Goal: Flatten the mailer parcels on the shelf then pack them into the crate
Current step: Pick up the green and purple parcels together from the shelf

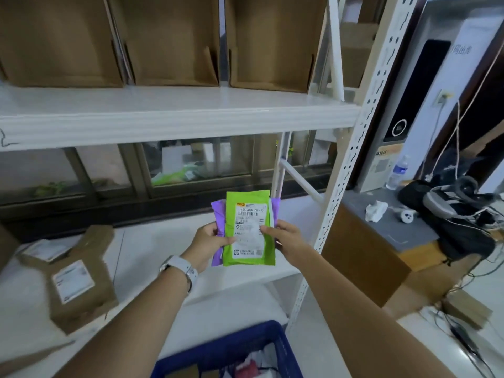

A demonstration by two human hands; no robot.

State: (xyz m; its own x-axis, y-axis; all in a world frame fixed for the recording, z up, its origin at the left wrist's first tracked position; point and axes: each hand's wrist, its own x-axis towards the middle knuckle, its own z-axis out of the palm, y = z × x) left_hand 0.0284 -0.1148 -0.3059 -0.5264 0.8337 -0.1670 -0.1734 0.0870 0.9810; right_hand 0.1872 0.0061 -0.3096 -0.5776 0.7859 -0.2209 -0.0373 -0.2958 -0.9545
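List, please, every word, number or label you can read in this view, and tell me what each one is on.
"140A A104-00 470", roughly: top line of the white label on the green mailer held by the left hand and right hand.
"A104": lower on that label, partly hidden.
Rest of that label: too blurred.
Labels on the brown parcels: unreadable.
Characters on the white panel: too blurred.

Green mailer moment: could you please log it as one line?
left hand + right hand: grip green mailer over purple mailer | above shelf | crate: below
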